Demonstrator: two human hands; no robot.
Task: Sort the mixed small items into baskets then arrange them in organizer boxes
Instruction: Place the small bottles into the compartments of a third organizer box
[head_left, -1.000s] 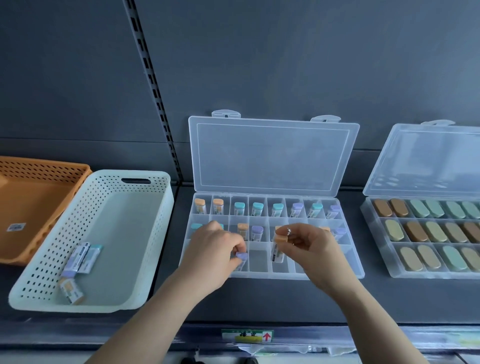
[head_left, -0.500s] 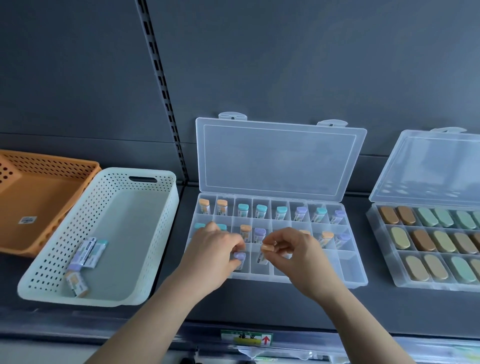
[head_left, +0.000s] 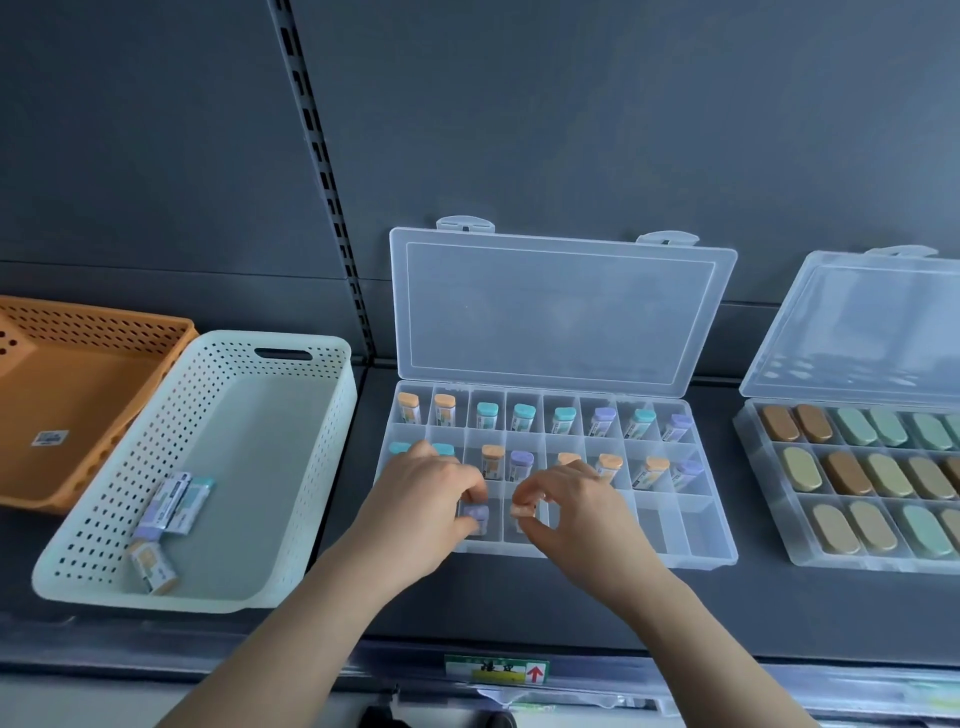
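Observation:
A clear organizer box (head_left: 711, 558) lies open on the shelf, its lid leaning on the back wall. Its back two rows hold small capped items in orange, teal and purple. My left hand (head_left: 421, 499) pinches a purple-capped item (head_left: 474, 515) in a front-row compartment. My right hand (head_left: 576, 512) pinches an orange-capped item (head_left: 521, 512) in the compartment next to it. A pale green perforated basket (head_left: 311, 467) at the left holds three more such items (head_left: 174, 501).
An orange perforated basket (head_left: 130, 338) stands at the far left. A second open organizer box (head_left: 763, 499) at the right holds brown, green and tan oval items. The shelf's front edge carries a label with a red arrow (head_left: 535, 673).
My right hand has moved left and down, lowering the orange-capped item into a front-row compartment. My left hand has stayed on the purple-capped item.

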